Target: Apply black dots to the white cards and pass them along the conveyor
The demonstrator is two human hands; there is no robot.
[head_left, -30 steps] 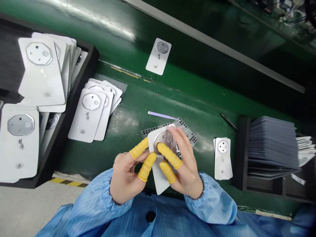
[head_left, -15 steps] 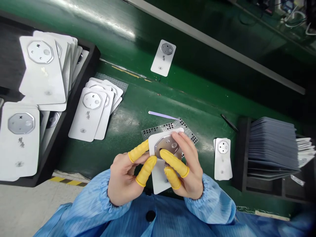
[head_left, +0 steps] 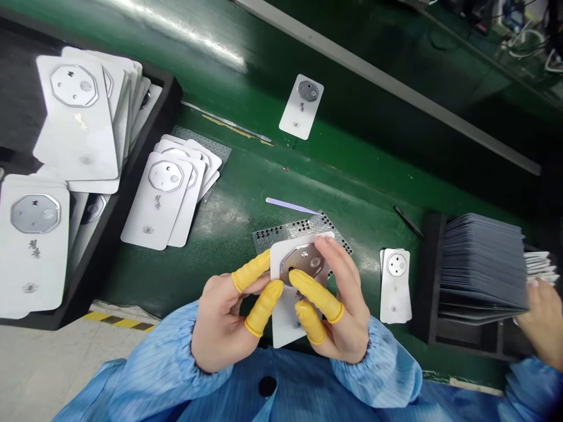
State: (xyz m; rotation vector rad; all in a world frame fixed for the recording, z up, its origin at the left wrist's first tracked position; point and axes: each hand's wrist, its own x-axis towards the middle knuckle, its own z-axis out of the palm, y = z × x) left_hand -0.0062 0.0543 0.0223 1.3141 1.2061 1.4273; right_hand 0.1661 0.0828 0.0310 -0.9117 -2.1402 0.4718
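A white phone back cover with a grey octagonal camera plate is held tilted in front of my body. My left hand pinches its left edge between thumb and forefinger, both in yellow finger cots. At the upper right edge, bare fingers of my right hand steady the cover, while its yellow-capped forefinger presses on the camera plate by a small dark hole. Whether a small part lies under that fingertip is hidden. Just beyond the cover lie clear sheets with rows of black dots, and a thin lilac stick.
Black trays of covers stand at left, beside a cover stack on bubble wrap. Another cover lies behind; two overlap at right near black tweezers. A co-worker's hand reaches into the right tray beside grey sheets.
A co-worker's hand has come in at the far right, by the tray. My hands keep the same grip on the cover and have shifted slightly right in view.
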